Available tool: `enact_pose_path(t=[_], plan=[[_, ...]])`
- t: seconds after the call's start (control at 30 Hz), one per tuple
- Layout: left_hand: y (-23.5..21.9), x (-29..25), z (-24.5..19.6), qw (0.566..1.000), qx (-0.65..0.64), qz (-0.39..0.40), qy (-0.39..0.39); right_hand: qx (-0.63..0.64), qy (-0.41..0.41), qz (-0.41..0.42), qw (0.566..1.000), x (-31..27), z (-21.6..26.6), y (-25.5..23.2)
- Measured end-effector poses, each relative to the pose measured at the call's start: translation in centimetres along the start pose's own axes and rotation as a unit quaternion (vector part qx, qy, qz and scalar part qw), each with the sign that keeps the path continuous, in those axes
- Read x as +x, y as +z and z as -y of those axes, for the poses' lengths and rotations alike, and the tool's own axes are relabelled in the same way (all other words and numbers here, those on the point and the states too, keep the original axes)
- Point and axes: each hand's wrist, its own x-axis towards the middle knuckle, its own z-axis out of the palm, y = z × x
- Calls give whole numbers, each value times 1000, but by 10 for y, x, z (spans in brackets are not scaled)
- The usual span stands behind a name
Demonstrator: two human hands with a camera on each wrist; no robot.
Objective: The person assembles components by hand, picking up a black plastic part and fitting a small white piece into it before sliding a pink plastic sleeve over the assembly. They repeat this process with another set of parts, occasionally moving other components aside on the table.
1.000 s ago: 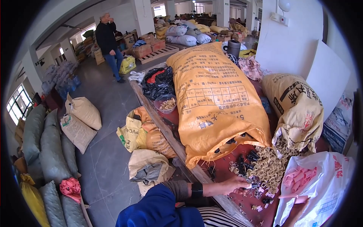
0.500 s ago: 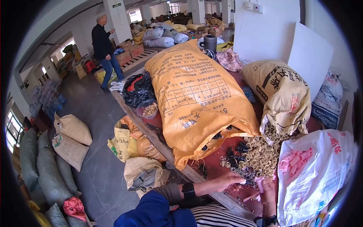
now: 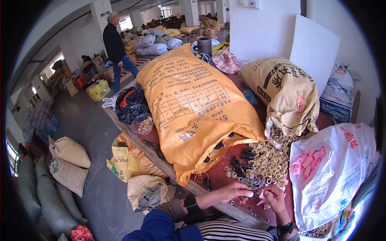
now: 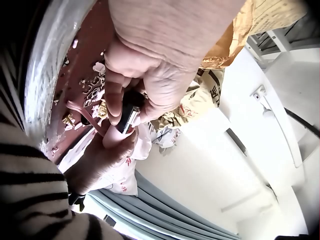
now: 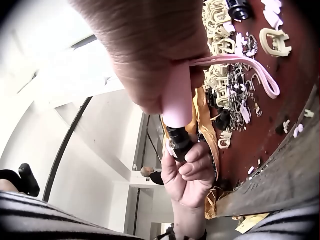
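Work in hand appears partway through on one piece. The left hand (image 3: 237,192) has thumb and fingers clamped on a black plastic fitting (image 5: 180,146); the right hand (image 3: 275,199) has its fingers closed round a pink tube (image 5: 177,100) with a looped strap (image 5: 267,82). Both parts are held over the red tabletop (image 3: 226,164), the fitting's end meeting the tube's mouth; whether it is fully seated cannot be told. Unworked stock is judged ample: loose black fittings (image 3: 248,154) beside beige plastic clips (image 3: 271,160), pink tubes (image 3: 309,162) in a white bag (image 3: 321,197).
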Motion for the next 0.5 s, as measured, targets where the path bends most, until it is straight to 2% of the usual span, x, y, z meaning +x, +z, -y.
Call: enact_pose_path(t=[0.17, 0.27, 0.3, 0.4, 0.5], plan=[[0, 3, 7, 1000, -11, 2, -16, -38, -11, 3, 999, -3, 10, 12], [2, 5, 8, 1000, 6, 2, -6, -154, -80, 27, 984, -3, 31, 25], [2, 6, 9, 1000, 7, 5, -9, -154, -79, 23, 985, -2, 36, 27], [1, 7, 11, 1000, 7, -14, -19, -261, -167, 12, 951, -2, 48, 31], [4, 7, 8, 1000, 24, -12, -14, -252, -160, 4, 955, -3, 48, 31]])
